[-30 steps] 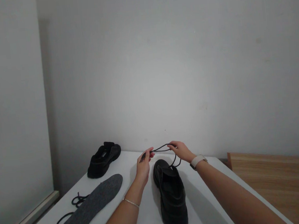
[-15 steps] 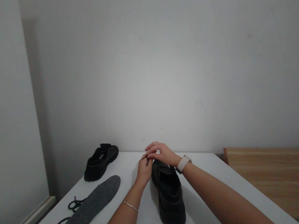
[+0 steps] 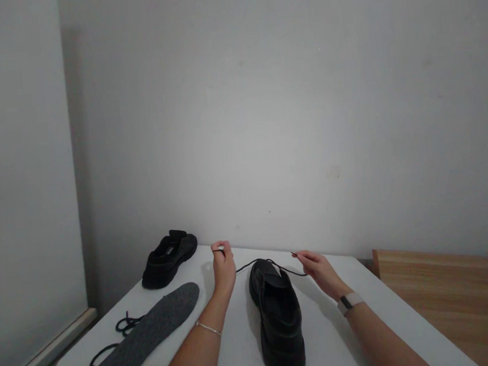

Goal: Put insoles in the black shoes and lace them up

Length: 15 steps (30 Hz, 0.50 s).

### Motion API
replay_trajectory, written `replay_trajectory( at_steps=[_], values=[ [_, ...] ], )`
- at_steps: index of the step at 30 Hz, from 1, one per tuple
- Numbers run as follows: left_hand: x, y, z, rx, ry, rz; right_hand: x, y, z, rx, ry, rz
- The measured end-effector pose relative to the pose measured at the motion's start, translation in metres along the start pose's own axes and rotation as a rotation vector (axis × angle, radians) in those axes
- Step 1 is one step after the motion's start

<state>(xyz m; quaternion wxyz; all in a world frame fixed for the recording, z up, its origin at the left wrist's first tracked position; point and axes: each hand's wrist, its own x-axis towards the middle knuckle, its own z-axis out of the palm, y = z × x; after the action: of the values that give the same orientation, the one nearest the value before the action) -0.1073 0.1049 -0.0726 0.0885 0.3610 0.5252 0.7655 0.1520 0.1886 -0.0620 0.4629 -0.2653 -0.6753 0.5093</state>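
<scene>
While the view's far L is filled by a pale panel, a dark cord is seen looped nr the near L corner of the white tbl, partly covered by a grey insole laid on a slant; the insole's lower end is run past the tbl's near edge & cut off by the frame. By the L edge, nr the far L corner, the far shoe, black, is stood upright, toe angled twd the far edge. Next, the L hand is held above the far part of the tbl, a thin bracelet worn on its wrist; its fingers are curled in, & a black lace is gripped by them. From there the lace is led R over the toe of the near shoe, also black, stood upright abt mid-tbl w/ its heel twd the near edge. Whether the strands are crossed or knotted above the toe can't be told. By the R hand the lace is held too, thumb & fingertips pinched on it w/ a short dark end poking out; a pale watch band is worn on that wrist. Past the tbl's R edge a wood-grain board is seen.
</scene>
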Motion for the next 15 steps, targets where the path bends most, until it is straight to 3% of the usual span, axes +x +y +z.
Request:
replay_trajectory(
  at_steps=[3, 8, 15],
  values=[
    [-0.006, -0.001, 0.003, 0.178, -0.14, 0.017, -0.011, 0.013, 0.0, -0.089, -0.112, 0.031],
    [-0.014, 0.002, 0.002, 0.336, -0.346, 0.06, -0.014, 0.013, 0.011, -0.116, -0.202, 0.005],
    [-0.018, 0.001, 0.003, 0.376, -0.489, 0.107, -0.016, 0.012, 0.023, -0.105, -0.241, -0.01]
  ],
)
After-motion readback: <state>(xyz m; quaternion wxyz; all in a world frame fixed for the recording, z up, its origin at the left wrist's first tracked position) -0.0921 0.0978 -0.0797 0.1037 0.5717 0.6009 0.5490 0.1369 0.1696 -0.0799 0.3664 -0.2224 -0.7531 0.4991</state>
